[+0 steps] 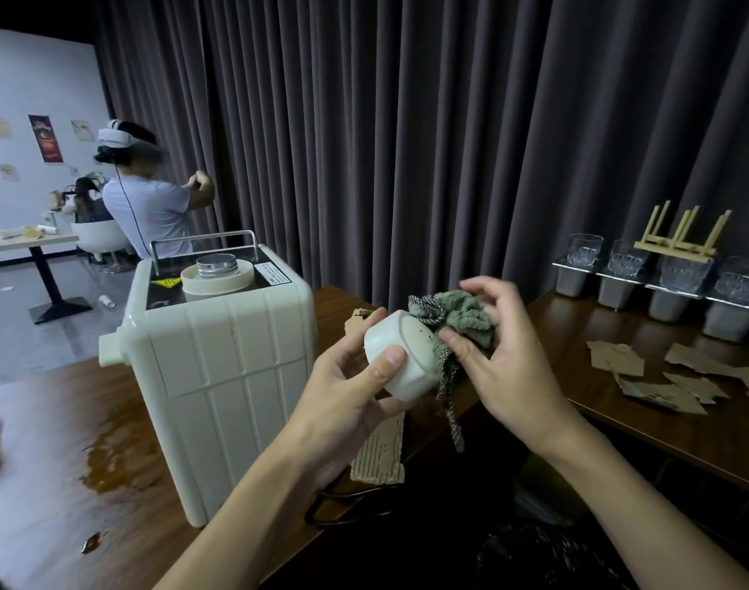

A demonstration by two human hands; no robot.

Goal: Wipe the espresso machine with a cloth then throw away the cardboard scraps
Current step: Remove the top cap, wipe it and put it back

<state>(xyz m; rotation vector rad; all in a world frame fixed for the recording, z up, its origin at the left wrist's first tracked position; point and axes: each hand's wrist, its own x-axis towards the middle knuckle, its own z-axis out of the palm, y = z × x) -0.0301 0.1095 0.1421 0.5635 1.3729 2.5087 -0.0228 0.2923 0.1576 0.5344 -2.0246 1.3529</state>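
Note:
The cream espresso machine (219, 368) stands on the dark wooden table, its back toward me. My left hand (347, 389) grips a small round cream part (400, 355) in front of the machine's right side. My right hand (504, 359) holds a bunched green cloth (462, 315) with a checked edge against that part; a strip of cloth hangs down. Cardboard scraps (645, 376) lie on the table at right. Another cardboard piece (381, 453) lies under my left hand, and one (357, 319) shows behind it.
A brown liquid spill (117, 453) spreads on the table left of the machine. Glasses in grey holders (662, 283) line the back right, a small wooden stand upside down on them. A black cable (342, 504) leaves the machine. Another person with a headset (147, 198) stands beyond the table.

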